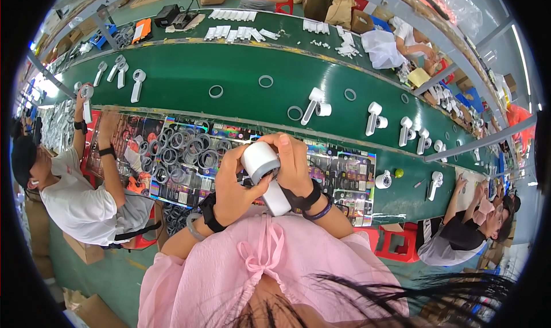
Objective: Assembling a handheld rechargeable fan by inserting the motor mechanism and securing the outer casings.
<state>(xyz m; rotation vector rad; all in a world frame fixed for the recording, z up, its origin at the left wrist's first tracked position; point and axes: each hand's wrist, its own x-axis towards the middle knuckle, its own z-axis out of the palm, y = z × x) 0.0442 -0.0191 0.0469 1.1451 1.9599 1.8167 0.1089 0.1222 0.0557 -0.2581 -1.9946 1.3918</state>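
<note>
Close in front of my chest, both hands hold a white device (258, 155) with a round cylinder head, a grey ring and a handle; it looks like a handheld fan. My left hand (232, 187) is closed around the head's left side, its thumb pressed near the grey ring. My right hand (294, 166) wraps the head's right side, with fingers over the top. The white handle (276, 199) points down toward my body. Left of my hands, a pile of loose grey rings (172, 155) lies on printed sheets (350, 181).
Beyond my hands runs a green conveyor belt (183, 69) carrying several white devices (314, 105) and loose grey rings (216, 91). White parts (232, 15) lie along the far bench. Co-workers sit to my left (80, 184) and right (459, 236). Metal frame bars (482, 135) cross overhead at right.
</note>
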